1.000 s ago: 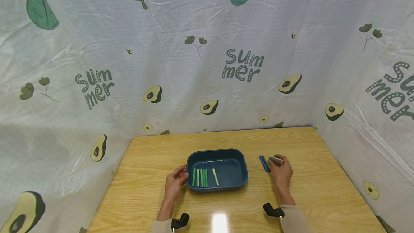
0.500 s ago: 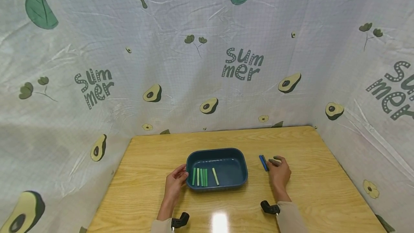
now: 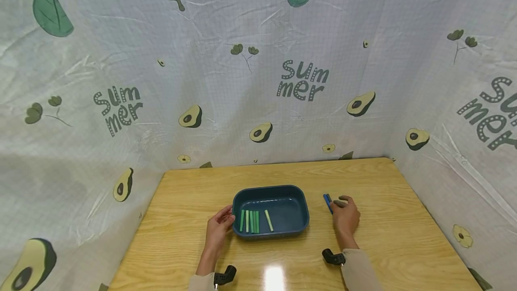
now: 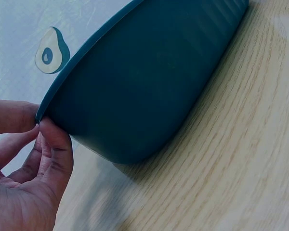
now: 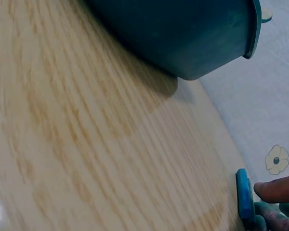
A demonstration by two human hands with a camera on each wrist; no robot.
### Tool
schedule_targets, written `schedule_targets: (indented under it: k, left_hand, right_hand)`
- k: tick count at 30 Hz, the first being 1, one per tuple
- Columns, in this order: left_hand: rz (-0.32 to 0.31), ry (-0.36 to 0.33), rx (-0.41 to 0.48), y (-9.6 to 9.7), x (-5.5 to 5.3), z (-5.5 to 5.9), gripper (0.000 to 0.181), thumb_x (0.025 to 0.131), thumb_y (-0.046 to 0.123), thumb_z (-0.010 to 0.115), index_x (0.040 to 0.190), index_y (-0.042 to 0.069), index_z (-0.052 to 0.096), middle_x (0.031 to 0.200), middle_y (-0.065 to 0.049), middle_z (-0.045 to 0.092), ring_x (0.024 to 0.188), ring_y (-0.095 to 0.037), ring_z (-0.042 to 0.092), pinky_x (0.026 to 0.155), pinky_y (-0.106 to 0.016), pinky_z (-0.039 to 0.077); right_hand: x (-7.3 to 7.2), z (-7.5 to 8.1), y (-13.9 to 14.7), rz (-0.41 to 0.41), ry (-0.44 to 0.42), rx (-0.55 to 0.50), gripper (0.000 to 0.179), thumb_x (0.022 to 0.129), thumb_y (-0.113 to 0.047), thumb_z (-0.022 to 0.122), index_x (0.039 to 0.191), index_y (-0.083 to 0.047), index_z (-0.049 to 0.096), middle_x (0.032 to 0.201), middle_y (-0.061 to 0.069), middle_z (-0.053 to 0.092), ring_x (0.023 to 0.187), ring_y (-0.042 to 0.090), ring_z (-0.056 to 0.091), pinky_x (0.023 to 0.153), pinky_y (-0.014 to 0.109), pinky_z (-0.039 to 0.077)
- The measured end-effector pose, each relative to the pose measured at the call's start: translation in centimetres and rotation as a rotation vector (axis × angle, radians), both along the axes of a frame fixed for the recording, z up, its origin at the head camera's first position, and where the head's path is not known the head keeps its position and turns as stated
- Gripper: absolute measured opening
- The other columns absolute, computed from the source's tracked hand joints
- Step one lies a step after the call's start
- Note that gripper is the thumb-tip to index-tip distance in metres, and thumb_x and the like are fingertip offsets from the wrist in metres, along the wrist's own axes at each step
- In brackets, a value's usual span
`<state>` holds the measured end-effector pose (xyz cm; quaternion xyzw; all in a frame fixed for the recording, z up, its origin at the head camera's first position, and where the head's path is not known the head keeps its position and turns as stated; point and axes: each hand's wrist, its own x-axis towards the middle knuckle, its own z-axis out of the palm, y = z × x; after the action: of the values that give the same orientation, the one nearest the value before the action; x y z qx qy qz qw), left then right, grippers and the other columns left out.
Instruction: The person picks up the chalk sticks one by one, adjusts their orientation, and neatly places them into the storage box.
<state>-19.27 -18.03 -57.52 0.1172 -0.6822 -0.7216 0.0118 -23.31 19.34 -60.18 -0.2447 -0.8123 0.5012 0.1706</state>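
Note:
My left hand (image 3: pixel 218 228) pinches the left rim of a dark teal rectangular tray (image 3: pixel 291 233) between thumb and fingers; the left wrist view shows the thumb (image 4: pixel 57 139) just under the tray's lip. Inside lie several slim green and pale yellow-green chalk-like sticks (image 3: pixel 252 222), mostly side by side at the left end. Right of the tray, my right hand (image 3: pixel 346 217) is at a blue chalk-like stick (image 3: pixel 328 204) and a dark one (image 3: pixel 329 197) beside it. Its fingers are spread, with dark stains at the tips; a fingertip (image 5: pixel 265 191) hovers close by the blue stick.
Both the tray and the sticks rest on a light wooden table (image 3: pixel 194 192). A white printed curtain (image 3: pixel 226 80) hangs behind the table and along its sides. Light glares off the tabletop near the front.
My right hand has moved slightly left, closer over the blue and dark sticks, and now covers more of the dark one. The left hand and tray stay put.

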Motion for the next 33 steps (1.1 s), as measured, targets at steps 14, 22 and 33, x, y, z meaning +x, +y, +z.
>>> schedule_targets:
  k: [14, 22, 33]
  left_hand:
    - [0.009, 0.000, -0.001, -0.1, -0.2, -0.2, 0.040, 0.094, 0.002, 0.062, 0.133, -0.002, 0.057, 0.122, -0.017, 0.057, 0.096, -0.010, 0.057, 0.076, -0.020, 0.054]
    - [0.023, -0.012, 0.000, -0.2, -0.3, -0.3, 0.039, 0.094, 0.001, 0.062, 0.133, -0.001, 0.058, 0.121, -0.015, 0.058, 0.096, -0.010, 0.058, 0.075, -0.020, 0.054]
    - [0.010, -0.005, 0.012, -0.1, -0.1, -0.2, 0.042, 0.094, 0.003, 0.062, 0.135, -0.003, 0.055, 0.126, -0.022, 0.055, 0.094, -0.008, 0.057, 0.074, -0.019, 0.053]
  right_hand:
    - [-0.2, -0.6, -0.9, -0.046, 0.057, 0.086, 0.032, 0.086, -0.012, 0.069, 0.115, -0.002, 0.063, 0.102, 0.022, 0.073, 0.090, 0.041, 0.068, 0.077, 0.053, 0.049]
    - [-0.2, -0.7, -1.4, -0.049, 0.063, 0.113, 0.031, 0.087, -0.012, 0.068, 0.117, -0.003, 0.063, 0.103, 0.020, 0.073, 0.089, 0.038, 0.069, 0.075, 0.053, 0.049]
    - [-0.2, -0.8, -1.7, -0.062, 0.100, 0.091, 0.027, 0.087, -0.008, 0.066, 0.113, 0.000, 0.064, 0.101, 0.023, 0.072, 0.087, 0.038, 0.070, 0.075, 0.053, 0.051]
